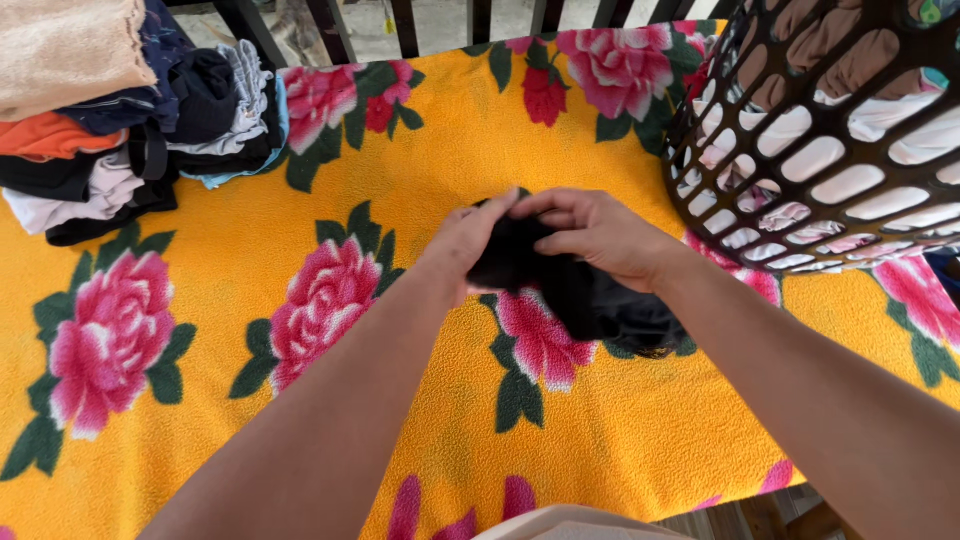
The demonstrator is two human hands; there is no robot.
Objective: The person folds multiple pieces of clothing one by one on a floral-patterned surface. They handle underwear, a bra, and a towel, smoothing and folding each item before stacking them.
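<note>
Yellow floral blanket (600, 420) covers surface. Left hand (468, 245) and right hand (600, 235) both pinch small black garment (580, 295) at centre, beside laundry basket (760, 130). Judgement: keep edges aligned, flatten creases on blanket.
</note>
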